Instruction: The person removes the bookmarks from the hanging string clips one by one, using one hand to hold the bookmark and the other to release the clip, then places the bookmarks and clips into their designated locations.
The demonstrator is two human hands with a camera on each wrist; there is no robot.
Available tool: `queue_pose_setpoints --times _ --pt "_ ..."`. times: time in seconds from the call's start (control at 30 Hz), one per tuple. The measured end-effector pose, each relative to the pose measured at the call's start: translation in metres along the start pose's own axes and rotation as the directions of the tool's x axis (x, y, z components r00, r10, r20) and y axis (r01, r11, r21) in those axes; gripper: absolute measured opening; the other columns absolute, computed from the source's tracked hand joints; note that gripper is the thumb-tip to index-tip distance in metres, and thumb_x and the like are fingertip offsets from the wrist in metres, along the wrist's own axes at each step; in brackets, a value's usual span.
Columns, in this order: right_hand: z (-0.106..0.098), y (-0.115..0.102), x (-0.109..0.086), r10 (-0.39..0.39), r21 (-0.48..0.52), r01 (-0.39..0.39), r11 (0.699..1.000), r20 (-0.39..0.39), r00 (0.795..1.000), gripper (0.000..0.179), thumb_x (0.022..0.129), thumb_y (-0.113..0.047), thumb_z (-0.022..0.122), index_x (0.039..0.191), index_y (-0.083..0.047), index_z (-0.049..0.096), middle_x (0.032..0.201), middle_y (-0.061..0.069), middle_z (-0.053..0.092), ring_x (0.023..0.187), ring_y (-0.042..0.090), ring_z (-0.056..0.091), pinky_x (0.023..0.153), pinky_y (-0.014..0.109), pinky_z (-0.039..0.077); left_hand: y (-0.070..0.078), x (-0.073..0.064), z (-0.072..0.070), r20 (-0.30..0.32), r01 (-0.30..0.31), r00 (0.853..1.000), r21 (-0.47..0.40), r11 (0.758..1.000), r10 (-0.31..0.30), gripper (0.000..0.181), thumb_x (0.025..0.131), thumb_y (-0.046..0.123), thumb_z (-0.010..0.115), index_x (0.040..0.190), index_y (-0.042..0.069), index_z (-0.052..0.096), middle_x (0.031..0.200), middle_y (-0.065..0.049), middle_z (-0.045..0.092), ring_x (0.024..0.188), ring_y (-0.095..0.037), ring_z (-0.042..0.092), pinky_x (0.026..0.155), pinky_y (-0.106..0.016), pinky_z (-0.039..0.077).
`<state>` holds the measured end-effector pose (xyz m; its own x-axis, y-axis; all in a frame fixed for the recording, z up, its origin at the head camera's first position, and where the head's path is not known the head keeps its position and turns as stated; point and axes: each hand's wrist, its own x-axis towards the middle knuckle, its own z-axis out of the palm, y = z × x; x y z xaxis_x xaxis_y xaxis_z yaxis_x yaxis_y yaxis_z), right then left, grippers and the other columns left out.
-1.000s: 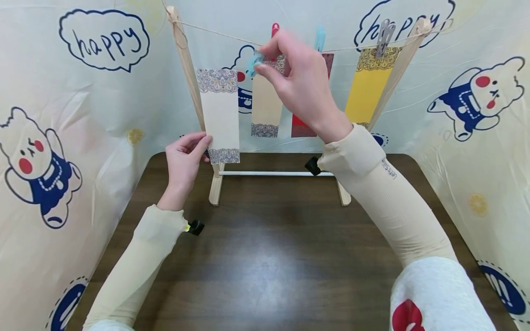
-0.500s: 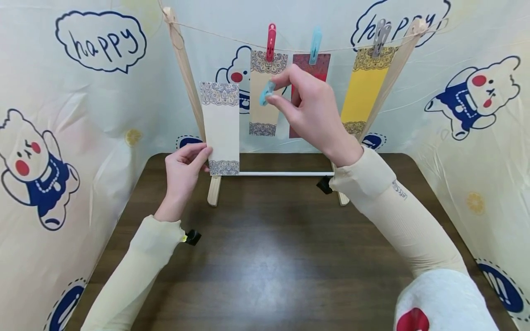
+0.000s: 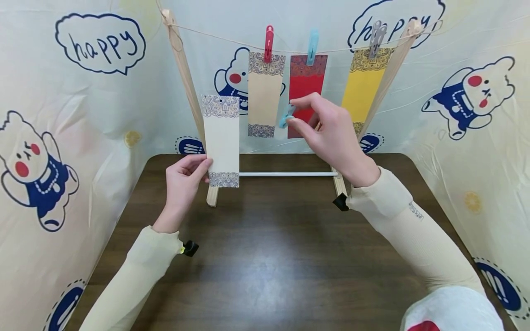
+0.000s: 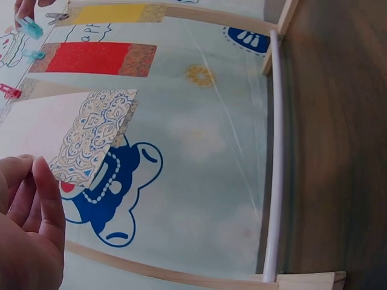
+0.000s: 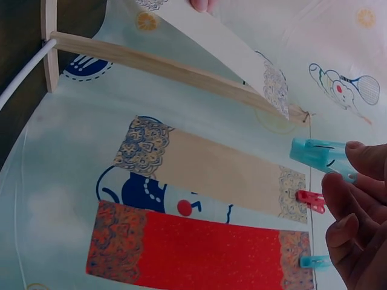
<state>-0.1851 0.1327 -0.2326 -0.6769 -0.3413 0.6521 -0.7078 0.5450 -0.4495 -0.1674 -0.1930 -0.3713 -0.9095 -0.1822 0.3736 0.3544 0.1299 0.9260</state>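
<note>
in the head view, can read "happy" on the backdrop (image 3: 99, 110) left of the wooden rack (image 3: 184, 69), and again, partly covered, behind the rack's right post; can't read the right sleeve (image 3: 422, 239)'s small lettering. holds both arms (image 3: 136, 276) out over the desk (image 3: 265, 257). before the rack's left post, grips the white card (image 3: 222, 145) by its left edge in the left hand (image 3: 183, 184); before the rack's middle, holds a light blue clip (image 3: 287, 116) in the right hand (image 3: 335, 133).

in the left wrist view, pinches the white card in front of the rack's cream card (image 4: 54, 89).

in the right wrist view, clamps the light blue clip between thumb and fingers.
</note>
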Motion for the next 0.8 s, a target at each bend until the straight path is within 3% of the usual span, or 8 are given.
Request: queue_pose_setpoints --times 0.37,0.63,0.8 --pt "-0.007 0.016 -0.028 0.031 -0.033 -0.03 0.999 0.023 0.999 0.04 0.092 -0.014 0.081 0.127 -0.003 0.065 0.11 0.01 0.073 0.068 0.014 0.061 0.065 0.022 0.048 -0.008 -0.016 0.0 0.049 0.061 0.997 0.084 0.995 -0.066 0.026 0.096 0.015 0.077 0.112 -0.005 0.075 0.085 0.01 0.075 0.058 -0.014 0.06 0.057 -0.02 0.053" --pt "-0.007 0.029 -0.05 0.069 -0.034 -0.068 0.997 0.029 0.997 0.04 0.093 -0.01 0.08 0.129 -0.003 0.064 0.119 0.011 0.073 0.065 0.013 0.061 0.063 0.018 0.048 -0.018 -0.028 -0.002 0.034 0.069 0.997 0.111 0.991 -0.073 0.022 0.095 0.013 0.078 0.109 -0.003 0.077 0.082 0.011 0.074 0.056 -0.019 0.06 0.051 -0.02 0.048" --pt "-0.005 0.04 -0.063 0.076 -0.025 -0.075 0.997 0.022 0.997 0.04 0.091 -0.007 0.08 0.128 -0.001 0.064 0.116 0.012 0.073 0.061 0.012 0.059 0.062 0.016 0.048 -0.025 -0.036 -0.003 0.031 0.084 0.996 0.129 0.988 -0.089 0.019 0.094 0.011 0.078 0.107 -0.004 0.078 0.082 0.014 0.074 0.058 -0.017 0.062 0.054 -0.02 0.051"
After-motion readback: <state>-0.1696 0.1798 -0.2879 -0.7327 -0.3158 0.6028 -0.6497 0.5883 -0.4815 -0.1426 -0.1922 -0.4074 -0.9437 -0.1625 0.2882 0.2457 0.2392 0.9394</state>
